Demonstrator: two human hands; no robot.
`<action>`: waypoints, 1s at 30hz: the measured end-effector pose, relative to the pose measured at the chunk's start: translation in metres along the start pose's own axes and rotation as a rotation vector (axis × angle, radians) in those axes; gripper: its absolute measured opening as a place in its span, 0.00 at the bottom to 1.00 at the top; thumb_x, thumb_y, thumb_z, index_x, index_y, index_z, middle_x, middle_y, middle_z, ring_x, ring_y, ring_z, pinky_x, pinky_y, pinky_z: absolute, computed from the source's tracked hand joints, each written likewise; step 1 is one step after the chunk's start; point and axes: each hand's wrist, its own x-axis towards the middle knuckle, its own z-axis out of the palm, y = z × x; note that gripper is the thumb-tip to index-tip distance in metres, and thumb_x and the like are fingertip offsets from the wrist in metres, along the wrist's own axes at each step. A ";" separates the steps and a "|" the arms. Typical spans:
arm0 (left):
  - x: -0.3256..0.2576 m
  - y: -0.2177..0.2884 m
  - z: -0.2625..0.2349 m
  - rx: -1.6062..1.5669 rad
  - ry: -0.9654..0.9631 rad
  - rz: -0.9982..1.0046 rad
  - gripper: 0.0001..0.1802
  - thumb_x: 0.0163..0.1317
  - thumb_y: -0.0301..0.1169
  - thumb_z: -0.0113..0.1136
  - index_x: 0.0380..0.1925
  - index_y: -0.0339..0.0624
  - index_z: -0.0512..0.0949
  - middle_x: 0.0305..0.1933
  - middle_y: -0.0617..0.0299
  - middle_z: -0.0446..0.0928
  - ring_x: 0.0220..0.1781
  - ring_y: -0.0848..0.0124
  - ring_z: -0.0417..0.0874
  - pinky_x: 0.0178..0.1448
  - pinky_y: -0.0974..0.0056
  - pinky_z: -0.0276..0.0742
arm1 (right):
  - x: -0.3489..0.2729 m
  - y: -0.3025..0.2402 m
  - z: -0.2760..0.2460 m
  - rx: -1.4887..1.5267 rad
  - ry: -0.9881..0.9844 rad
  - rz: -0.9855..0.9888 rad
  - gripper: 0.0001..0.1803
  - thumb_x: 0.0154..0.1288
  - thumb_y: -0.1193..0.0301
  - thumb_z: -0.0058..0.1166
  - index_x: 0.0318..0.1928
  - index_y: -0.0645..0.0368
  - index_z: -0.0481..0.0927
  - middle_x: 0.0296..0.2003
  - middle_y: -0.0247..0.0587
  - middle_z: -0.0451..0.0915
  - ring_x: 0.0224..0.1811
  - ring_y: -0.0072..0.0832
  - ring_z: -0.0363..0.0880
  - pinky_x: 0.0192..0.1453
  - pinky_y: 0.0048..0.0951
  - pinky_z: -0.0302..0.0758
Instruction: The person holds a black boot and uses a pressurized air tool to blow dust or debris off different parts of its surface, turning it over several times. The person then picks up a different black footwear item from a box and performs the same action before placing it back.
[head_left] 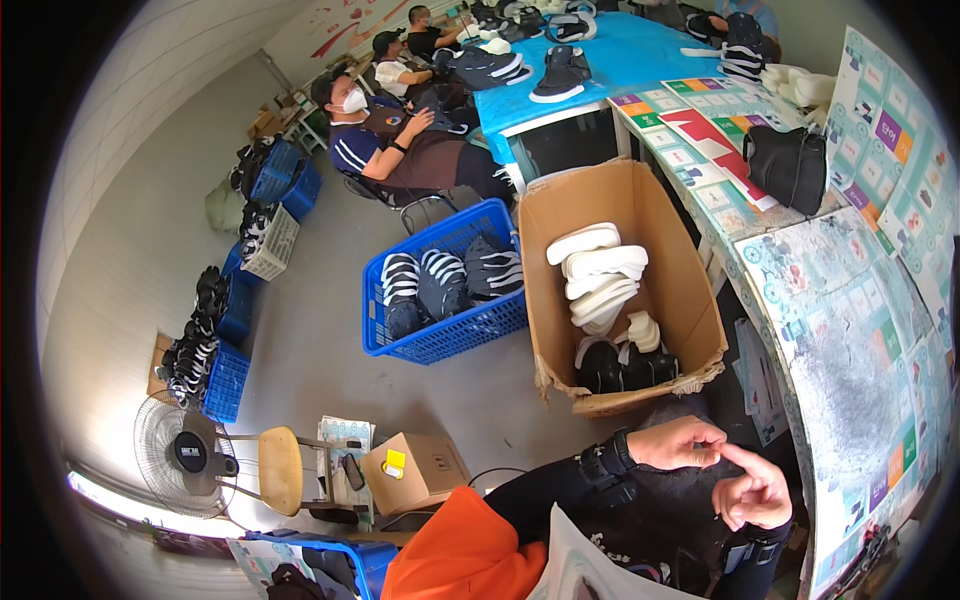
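Observation:
In front of my body, beside the worktable, my two hands meet. My left hand [678, 443] is closed, thumb and fingers drawn together; whether something tiny sits between them I cannot make out. My right hand [752, 490] has its index finger stretched to the left fingertips, its other fingers loosely bent and nothing visible in it. Nearest to them stands a torn-edged cardboard box [555, 207] holding a row of white shoe soles [605, 275] and black shoe parts [625, 368]. A black shoe upper [787, 168] rests on the table's far part.
The paper-covered worktable [835, 330] runs along my right. A blue basket [440, 345] of black-and-white shoes is left of the box. Beyond, a masked person [400, 150] sits by a blue-covered table [610, 45]. A fan [185, 452], chair [281, 470] and small carton [415, 470] stand at left.

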 end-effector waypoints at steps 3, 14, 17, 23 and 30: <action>0.000 0.006 -0.004 -0.142 -0.081 -0.107 0.25 0.78 0.52 0.60 0.35 0.40 0.75 0.29 0.64 0.75 0.33 0.69 0.76 0.41 0.60 0.71 | 0.007 0.003 0.008 0.065 0.277 -0.391 0.52 0.56 0.73 0.66 0.82 0.69 0.60 0.45 0.55 0.84 0.41 0.38 0.84 0.58 0.37 0.74; -0.017 -0.001 -0.028 -0.067 0.014 -0.206 0.17 0.80 0.42 0.61 0.35 0.41 0.76 0.34 0.67 0.79 0.39 0.75 0.79 0.48 0.65 0.75 | 0.019 -0.016 0.015 0.242 0.449 -0.578 0.53 0.81 0.38 0.41 0.86 0.60 0.37 0.85 0.60 0.44 0.85 0.54 0.55 0.68 0.69 0.80; -0.027 -0.013 -0.047 -0.019 0.052 -0.250 0.16 0.80 0.41 0.62 0.38 0.40 0.77 0.35 0.68 0.79 0.39 0.77 0.78 0.48 0.66 0.76 | 0.009 -0.015 0.003 0.198 0.540 -0.606 0.51 0.83 0.41 0.40 0.86 0.61 0.38 0.84 0.62 0.46 0.84 0.53 0.57 0.69 0.67 0.80; -0.055 -0.029 -0.084 0.329 0.260 -0.379 0.14 0.76 0.39 0.68 0.39 0.39 0.80 0.34 0.62 0.82 0.36 0.74 0.81 0.42 0.64 0.78 | -0.045 -0.003 -0.047 -0.639 0.985 -0.612 0.38 0.76 0.53 0.52 0.75 0.68 0.67 0.71 0.54 0.71 0.73 0.42 0.70 0.73 0.41 0.68; -0.118 -0.074 -0.130 1.131 0.350 -0.462 0.20 0.69 0.49 0.69 0.42 0.44 0.81 0.48 0.52 0.78 0.54 0.50 0.79 0.60 0.49 0.73 | -0.078 -0.002 -0.071 -1.721 1.384 -0.507 0.16 0.76 0.78 0.50 0.61 0.68 0.77 0.63 0.54 0.76 0.68 0.48 0.73 0.75 0.46 0.65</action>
